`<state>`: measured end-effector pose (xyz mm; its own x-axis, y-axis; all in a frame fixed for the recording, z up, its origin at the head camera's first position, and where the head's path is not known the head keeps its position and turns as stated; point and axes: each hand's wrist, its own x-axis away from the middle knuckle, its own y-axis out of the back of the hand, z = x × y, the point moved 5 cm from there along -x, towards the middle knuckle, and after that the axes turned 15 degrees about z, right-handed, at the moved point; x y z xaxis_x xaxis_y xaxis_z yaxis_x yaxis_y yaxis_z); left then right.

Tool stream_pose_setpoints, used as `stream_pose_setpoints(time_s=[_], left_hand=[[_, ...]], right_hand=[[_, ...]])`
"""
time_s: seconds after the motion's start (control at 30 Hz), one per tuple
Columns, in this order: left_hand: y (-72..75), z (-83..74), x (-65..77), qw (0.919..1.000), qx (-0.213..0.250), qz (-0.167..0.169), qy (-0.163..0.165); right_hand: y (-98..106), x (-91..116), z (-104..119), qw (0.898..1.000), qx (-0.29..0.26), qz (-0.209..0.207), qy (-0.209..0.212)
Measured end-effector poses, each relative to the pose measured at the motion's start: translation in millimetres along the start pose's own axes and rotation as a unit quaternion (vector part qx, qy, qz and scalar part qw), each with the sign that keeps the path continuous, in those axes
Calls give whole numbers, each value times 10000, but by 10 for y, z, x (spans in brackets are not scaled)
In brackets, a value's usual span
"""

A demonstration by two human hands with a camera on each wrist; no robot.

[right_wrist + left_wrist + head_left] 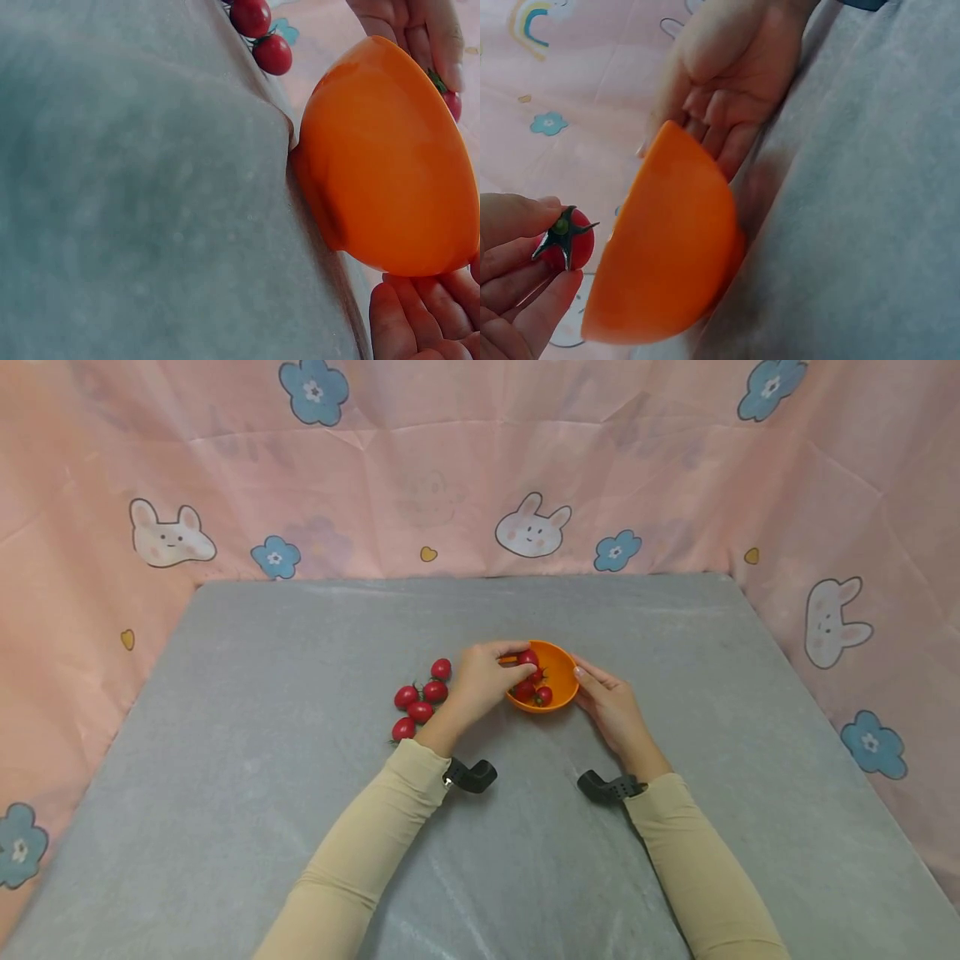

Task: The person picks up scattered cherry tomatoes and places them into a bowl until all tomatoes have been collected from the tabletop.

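Over the left side of an orange bowl point(561, 670), my left hand point(482, 678) pinches a red cherry tomato point(580, 241) with a green stem between thumb and fingers. Several cherry tomatoes point(543, 696) lie inside the bowl. On the bowl's right, my right hand point(613, 714) holds it, thumb at the rim and fingers along the outer wall. The right wrist view shows those fingers point(424, 304) against the bowl's side. Left of my left hand, several more cherry tomatoes point(420, 712) lie in a loose group on the grey cloth.
A grey cloth point(247, 777) covers the table. Pink curtain point(420, 460) printed with rabbits and blue flowers hangs behind and along both sides. Each wrist carries a black strap camera point(472, 776) just above the tabletop.
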<state>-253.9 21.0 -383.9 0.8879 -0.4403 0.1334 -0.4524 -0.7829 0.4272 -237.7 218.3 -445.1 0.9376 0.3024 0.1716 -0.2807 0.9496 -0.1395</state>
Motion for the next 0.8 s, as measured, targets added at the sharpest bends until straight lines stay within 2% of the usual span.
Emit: stream_pose_setpoints(time_s=[0.47,0.67,0.8], left_hand=[[-186,-111,-89,9992,-334,208,-12],[-234,-134,-142,9955,-859,407,-28],[-283,-172,-186,9883,-1453,467,-50]], right_hand=[[-3,-3,6,9996,82,198,160],[-3,-5,6,9995,26,221,218],[-12,5,5,9996,-18,213,197]])
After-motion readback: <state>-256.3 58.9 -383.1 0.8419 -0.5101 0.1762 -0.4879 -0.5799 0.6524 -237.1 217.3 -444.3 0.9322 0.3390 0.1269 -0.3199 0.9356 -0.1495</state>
